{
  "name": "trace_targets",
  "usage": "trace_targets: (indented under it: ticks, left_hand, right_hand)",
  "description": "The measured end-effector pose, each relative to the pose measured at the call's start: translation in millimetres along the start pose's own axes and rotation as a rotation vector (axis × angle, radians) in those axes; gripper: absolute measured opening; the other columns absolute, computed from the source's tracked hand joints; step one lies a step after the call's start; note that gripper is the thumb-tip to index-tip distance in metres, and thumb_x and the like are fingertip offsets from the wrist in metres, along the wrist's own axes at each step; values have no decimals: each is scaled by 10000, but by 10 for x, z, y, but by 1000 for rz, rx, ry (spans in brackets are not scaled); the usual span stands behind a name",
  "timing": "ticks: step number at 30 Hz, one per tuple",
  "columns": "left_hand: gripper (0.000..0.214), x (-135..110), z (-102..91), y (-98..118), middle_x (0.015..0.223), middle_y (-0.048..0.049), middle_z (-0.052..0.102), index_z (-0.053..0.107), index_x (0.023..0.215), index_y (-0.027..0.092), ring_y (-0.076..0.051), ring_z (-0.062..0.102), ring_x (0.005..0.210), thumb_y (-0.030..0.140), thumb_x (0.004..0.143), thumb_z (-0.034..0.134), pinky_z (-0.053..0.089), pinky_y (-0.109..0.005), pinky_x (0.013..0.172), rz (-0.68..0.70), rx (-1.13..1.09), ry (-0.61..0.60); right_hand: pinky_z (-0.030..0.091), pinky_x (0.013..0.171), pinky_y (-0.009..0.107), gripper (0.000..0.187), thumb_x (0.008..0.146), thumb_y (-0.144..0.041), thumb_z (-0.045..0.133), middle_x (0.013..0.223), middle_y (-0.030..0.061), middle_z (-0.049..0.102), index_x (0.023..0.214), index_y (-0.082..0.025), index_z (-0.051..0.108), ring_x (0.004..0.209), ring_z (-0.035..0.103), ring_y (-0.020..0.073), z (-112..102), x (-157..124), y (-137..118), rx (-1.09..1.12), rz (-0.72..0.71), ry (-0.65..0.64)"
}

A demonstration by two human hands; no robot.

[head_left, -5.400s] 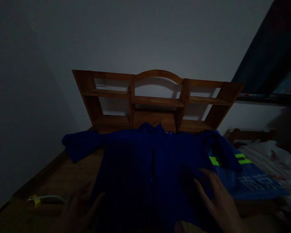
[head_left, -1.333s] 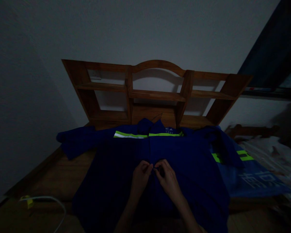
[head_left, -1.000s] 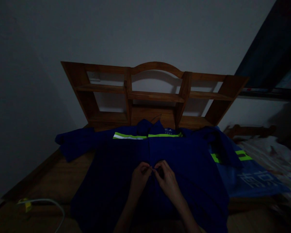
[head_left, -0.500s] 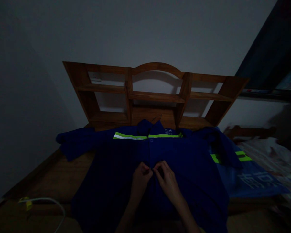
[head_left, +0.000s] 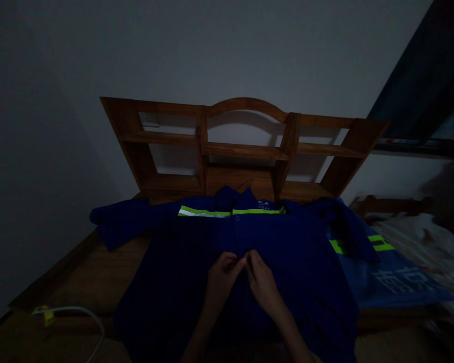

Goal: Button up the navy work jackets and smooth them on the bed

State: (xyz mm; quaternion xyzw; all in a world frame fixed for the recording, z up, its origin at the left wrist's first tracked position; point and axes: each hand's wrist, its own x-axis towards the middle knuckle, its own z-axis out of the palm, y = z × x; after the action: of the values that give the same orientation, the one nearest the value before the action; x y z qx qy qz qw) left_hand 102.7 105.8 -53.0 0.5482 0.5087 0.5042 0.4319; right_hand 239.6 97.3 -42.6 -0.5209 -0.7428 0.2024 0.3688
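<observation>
A dark blue work jacket [head_left: 295, 252] with yellow-green and silver reflective strips lies spread out, front side up, its collar toward the wooden headboard. My left hand [head_left: 222, 275] is closed at the jacket's front opening, thumb and fingers pinching the cloth edge. Right beside it, my right hand [head_left: 260, 280] pinches the other side of the same opening, and the fingertips of both hands meet. Whatever small fastener lies between them is hidden. A round button [head_left: 237, 218] shows higher up, just below the chest strip.
Behind the jacket stands a wooden headboard [head_left: 245, 149] with open shelves. Another blue garment [head_left: 393, 277] with white characters lies at the right, near whitish crumpled plastic [head_left: 427, 237]. A pale cable [head_left: 79, 308] with a yellow tag curves over wooden boards [head_left: 117, 269] at the left.
My hands have drawn closer together at the opening, and my left thumb now reaches across to the right fingertips. The jacket lies almost unchanged.
</observation>
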Motion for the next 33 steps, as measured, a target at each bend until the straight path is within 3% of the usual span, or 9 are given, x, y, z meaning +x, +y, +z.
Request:
trace_targets:
  ticks: [3, 13, 21, 26, 29, 33]
  left_hand:
    - [280, 10, 6, -52, 788, -12, 647, 565, 844, 183, -170, 643, 789, 384, 698, 694, 486, -237, 712, -7, -47, -29]
    - [142, -26, -8, 12, 747, 12, 624, 574, 804, 192, -153, 628, 743, 317, 758, 620, 456, -227, 674, -5, 42, -27]
    - [92, -55, -4, 43, 750, 11, 622, 570, 783, 204, -146, 621, 736, 296, 791, 563, 438, -225, 671, 55, 188, 4]
    - [214, -48, 32, 76, 661, 7, 597, 569, 767, 198, -143, 598, 625, 384, 838, 490, 439, -227, 599, 60, 197, 15]
    - [306, 8, -291, 85, 720, -17, 628, 597, 819, 201, -161, 607, 632, 481, 827, 475, 461, -247, 596, 6, 248, 36]
    - [435, 140, -1289, 62, 1024, -87, 613, 599, 1006, 187, -228, 609, 807, 538, 766, 512, 471, -357, 778, 61, 648, 385]
  right_hand:
    - [396, 754, 255, 144, 947, -272, 356, 879, 19, 536, 916, -203, 479, 808, 531, 142, -13, 18, 59, 143, 40, 27]
    - [377, 671, 204, 243, 918, -410, 424, 771, -19, 533, 860, -192, 515, 718, 501, 113, -32, 0, 73, 358, 168, 34]
    - [398, 661, 209, 273, 896, -429, 450, 766, -6, 563, 844, -177, 543, 709, 523, 123, 0, 12, 76, 371, 173, 80]
    - [409, 640, 225, 306, 882, -462, 457, 735, 8, 590, 827, -177, 552, 674, 551, 140, -72, 29, -21, 284, 216, 186]
    - [414, 604, 232, 346, 872, -502, 444, 734, 21, 608, 906, -185, 576, 650, 568, 154, -471, 7, 98, 182, 302, 292]
    - [422, 652, 286, 417, 823, -555, 469, 850, 85, 650, 950, -188, 621, 735, 597, 212, -1380, -129, 641, -249, 434, 575]
